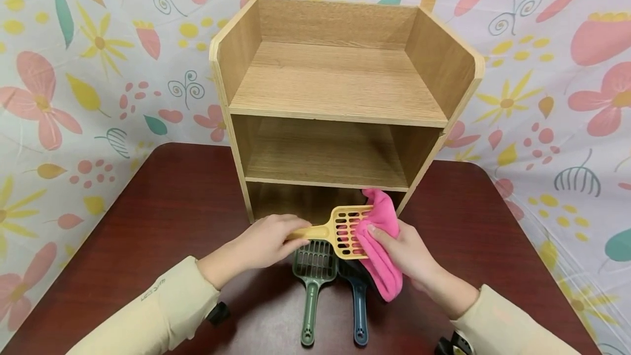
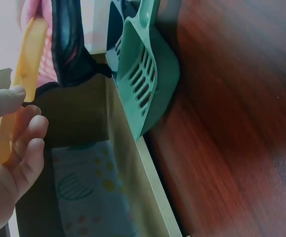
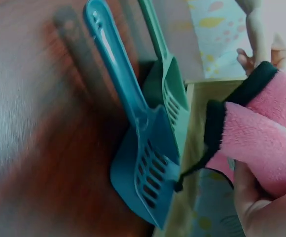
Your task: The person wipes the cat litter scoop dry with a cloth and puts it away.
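My left hand (image 1: 268,240) pinches the handle of a yellow slotted litter scoop (image 1: 331,232), held up in front of the shelf. In the left wrist view, the thumb and fingers of the left hand (image 2: 15,133) close around that handle. My right hand (image 1: 411,248) grips a pink cloth (image 1: 382,251) with dark edging, wrapped over the far end of the scoop's head. The right wrist view shows the fuzzy cloth (image 3: 266,138) bunched over the right hand (image 3: 261,207), hiding the scoop. Below lie a green litter scoop (image 1: 310,289) and a blue litter scoop (image 1: 360,311), handles toward me.
A wooden shelf unit (image 1: 340,78) with open tiers stands at the back of the dark red table (image 1: 197,190). Both lower scoops have their heads at the shelf's front edge. A flower-patterned cloth backdrop (image 1: 113,70) hangs behind the table.
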A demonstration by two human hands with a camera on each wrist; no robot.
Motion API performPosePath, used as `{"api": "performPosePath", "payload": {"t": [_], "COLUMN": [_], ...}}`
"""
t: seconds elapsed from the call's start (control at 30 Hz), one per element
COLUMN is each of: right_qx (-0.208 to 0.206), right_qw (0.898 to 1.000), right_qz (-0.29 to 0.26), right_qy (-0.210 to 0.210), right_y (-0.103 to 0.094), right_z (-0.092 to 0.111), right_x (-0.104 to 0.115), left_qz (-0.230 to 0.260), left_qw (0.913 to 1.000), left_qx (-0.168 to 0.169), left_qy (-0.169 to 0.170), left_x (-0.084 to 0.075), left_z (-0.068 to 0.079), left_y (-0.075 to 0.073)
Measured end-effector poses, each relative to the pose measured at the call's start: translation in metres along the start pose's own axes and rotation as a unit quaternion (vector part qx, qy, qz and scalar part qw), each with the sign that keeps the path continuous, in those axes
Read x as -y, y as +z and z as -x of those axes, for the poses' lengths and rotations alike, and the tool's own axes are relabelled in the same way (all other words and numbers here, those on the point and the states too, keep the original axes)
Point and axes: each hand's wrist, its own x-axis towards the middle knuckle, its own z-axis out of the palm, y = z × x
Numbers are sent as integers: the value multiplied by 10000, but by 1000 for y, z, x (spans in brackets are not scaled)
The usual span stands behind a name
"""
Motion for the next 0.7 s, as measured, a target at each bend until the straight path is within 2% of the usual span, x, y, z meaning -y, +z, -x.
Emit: {"api": "performPosePath", "payload": {"t": [0.13, 0.3, 0.5, 0.7], "right_qx": [70, 136, 239, 795], "right_qw": [9977, 9898, 9690, 9448], "right_qz": [561, 1262, 2245, 2845], "right_qy": [-377, -649, -1007, -1414], "right_y": [-6, -13, -25, -36], "right_z": [0, 0, -5, -10], "right_x": [3, 8, 12, 16], "left_qz": [180, 252, 309, 302], "left_qw": [9996, 9986, 9985, 9990], "left_qx": [11, -138, -70, 119], "left_qy": [202, 434, 439, 318], "left_x": [-1, 0, 2, 2], "left_z": [1, 2, 2, -1], "left_y": [-2, -2, -3, -7]}}
